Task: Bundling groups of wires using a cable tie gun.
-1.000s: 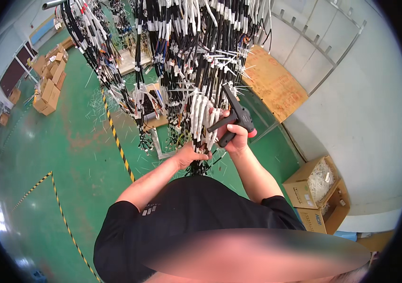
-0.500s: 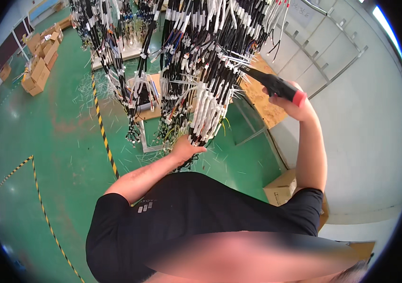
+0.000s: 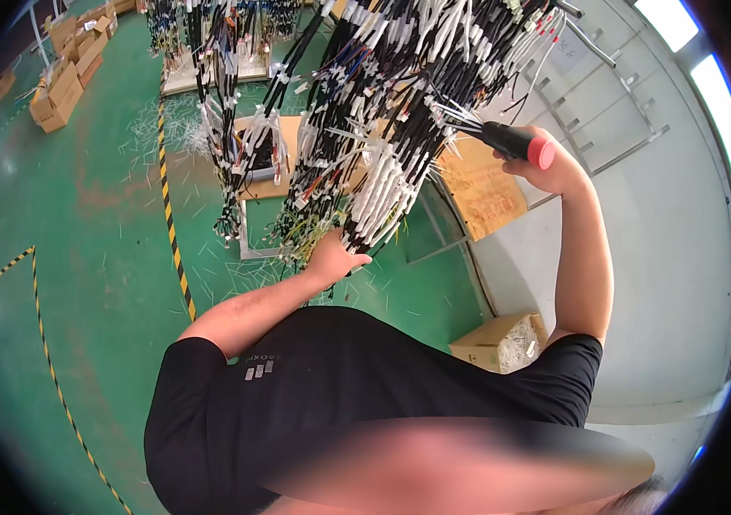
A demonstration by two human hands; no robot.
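Many wire harnesses [image 3: 400,94], black with white sleeves and small connectors, hang in a thick mass in front of me. My left hand [image 3: 329,259] is closed round the low end of one harness bundle [image 3: 383,193]. Off to the right, my right hand [image 3: 552,166] grips a black cable tie gun [image 3: 507,139] with a red end cap. The nose of the gun is against the side of the hanging harnesses, where several white cable tie tails [image 3: 458,113] stick out. My fingers hide its trigger.
Behind the harnesses, a wooden board [image 3: 481,193] leans near the white wall. An open carton [image 3: 503,343] of white scraps stands at lower right. Cut tie ends litter the green floor [image 3: 125,257], which has a yellow-black tape line [image 3: 172,223]. Cartons [image 3: 61,94] are stacked far left.
My right hand has shifted slightly up and right with the cable tie gun. The lower harnesses now slant more, and the view has turned a little. My left hand keeps its hold.
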